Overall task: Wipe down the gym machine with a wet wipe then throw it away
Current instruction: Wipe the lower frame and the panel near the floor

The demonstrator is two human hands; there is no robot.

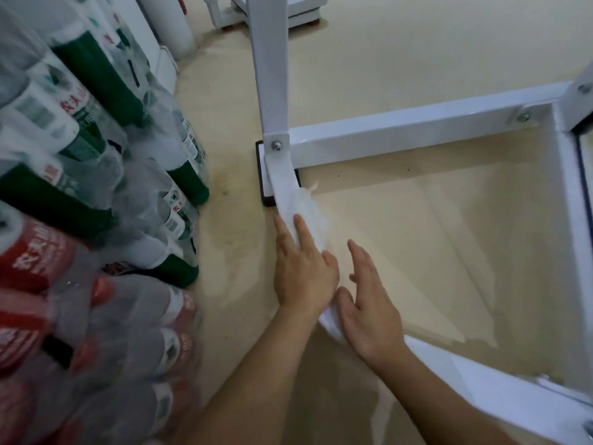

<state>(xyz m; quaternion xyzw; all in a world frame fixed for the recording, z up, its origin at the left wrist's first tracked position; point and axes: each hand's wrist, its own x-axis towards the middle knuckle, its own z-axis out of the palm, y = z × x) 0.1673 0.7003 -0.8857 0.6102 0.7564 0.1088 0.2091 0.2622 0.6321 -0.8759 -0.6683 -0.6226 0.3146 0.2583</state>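
From my remote seat I look down on a pale beige floor [385,53]. Shrink-wrapped packs of water bottles with green and red labels [80,149] are stacked along the left. To their right stands the white painted metal frame of the gym machine [401,130]. Its tilted upright post [269,75] is bolted at a corner that rests on a black rectangular foot pad [268,200].

From that corner a low white frame bar [481,380] runs toward me. The thin white wet wipe [309,208] lies draped over this bar, just short of the foot pad.

My left hand [303,274] lies palm down on the bar with the forearm reaching in from the bottom edge. Its fingers [303,232] are stretched out straight, pressing the near end of the wipe flat against the metal rather than curling round it.

My right hand [369,306] sits just beside the left, further along the same bar, with its wrist over the metal. Its fingers [361,255] are straight and slightly spread, pointing away from me and gripping nothing. The thumb is near the left wrist, though I cannot tell whether it touches.
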